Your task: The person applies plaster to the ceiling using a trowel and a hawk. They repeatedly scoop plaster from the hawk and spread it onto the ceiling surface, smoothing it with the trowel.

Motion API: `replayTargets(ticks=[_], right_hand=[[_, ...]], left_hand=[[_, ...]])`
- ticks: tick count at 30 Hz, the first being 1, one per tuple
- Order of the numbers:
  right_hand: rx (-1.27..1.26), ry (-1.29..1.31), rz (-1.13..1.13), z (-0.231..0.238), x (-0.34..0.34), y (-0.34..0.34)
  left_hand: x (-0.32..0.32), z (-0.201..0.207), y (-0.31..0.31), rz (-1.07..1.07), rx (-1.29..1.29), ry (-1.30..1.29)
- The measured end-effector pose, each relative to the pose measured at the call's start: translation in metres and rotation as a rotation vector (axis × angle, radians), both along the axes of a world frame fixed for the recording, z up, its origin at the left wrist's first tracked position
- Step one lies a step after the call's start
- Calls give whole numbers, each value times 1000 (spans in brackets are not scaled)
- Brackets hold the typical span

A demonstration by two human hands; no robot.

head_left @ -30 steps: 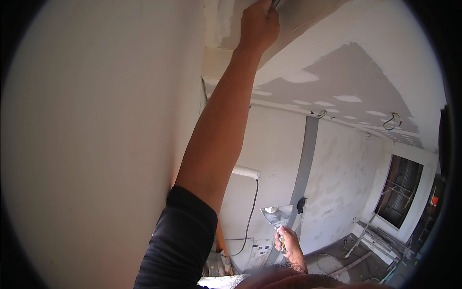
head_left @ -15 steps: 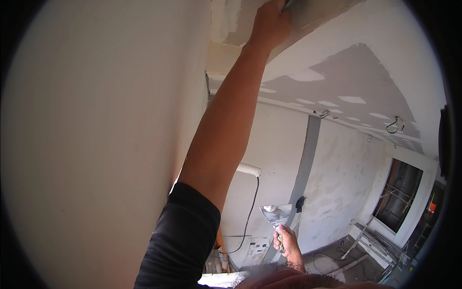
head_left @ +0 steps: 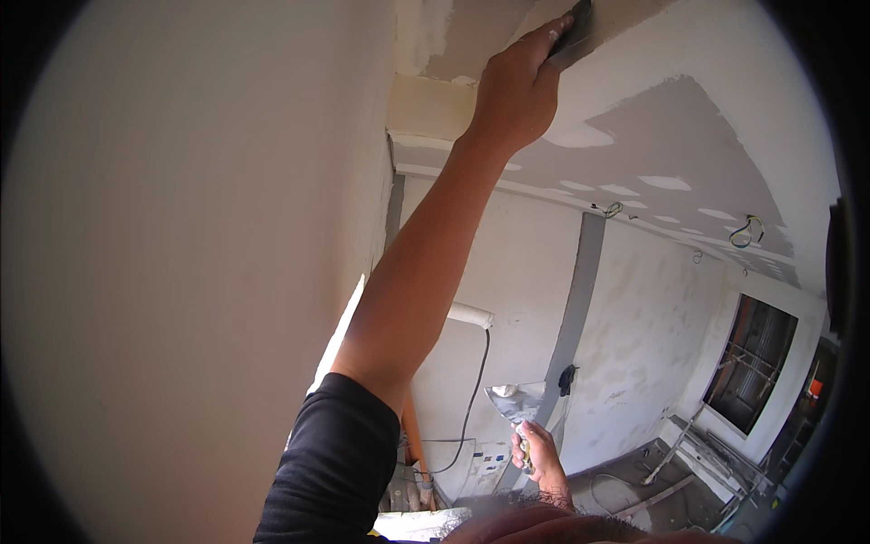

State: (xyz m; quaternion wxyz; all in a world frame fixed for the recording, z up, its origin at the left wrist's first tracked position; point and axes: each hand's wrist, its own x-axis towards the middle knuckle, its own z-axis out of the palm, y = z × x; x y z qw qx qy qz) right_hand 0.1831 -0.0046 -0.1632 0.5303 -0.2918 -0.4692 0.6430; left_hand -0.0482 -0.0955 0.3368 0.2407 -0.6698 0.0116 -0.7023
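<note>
A broad pale wall (head_left: 181,272) filled the left side, and a patched ceiling (head_left: 680,136) spread across the upper right. The left hand (head_left: 518,100), raised high, gripped a dark flat tool (head_left: 573,34) overhead. Lower down, the right hand (head_left: 544,455) held a putty knife (head_left: 518,406), blade up, bearing a white lump (head_left: 506,391).

Below and to the left of the window (head_left: 754,367), you see the grey floor (head_left: 625,490). Under the window, a heap of long boards and rails (head_left: 711,459) is piled on it; a pale strip (head_left: 666,494) lies farther left of the window.
</note>
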Motion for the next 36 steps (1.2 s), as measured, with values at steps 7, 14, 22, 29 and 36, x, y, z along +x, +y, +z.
replayTargets(ticks=[7,14,22,29,36], right_hand=[[-8,9,3,3,-2,0],[16,33,2,3,-4,-4],[-19,36,-23,-4,-4,-1],[-5,35,-32,-6,-3,-1],[-25,53,-36,-15,2,0]], left_hand=[[-25,6,-13,-18,-177,-81],[-18,55,6,109,32,-125],[-20,84,34,188,239,-161],[-16,85,32,191,133,-82],[-13,78,32,180,66,-16]])
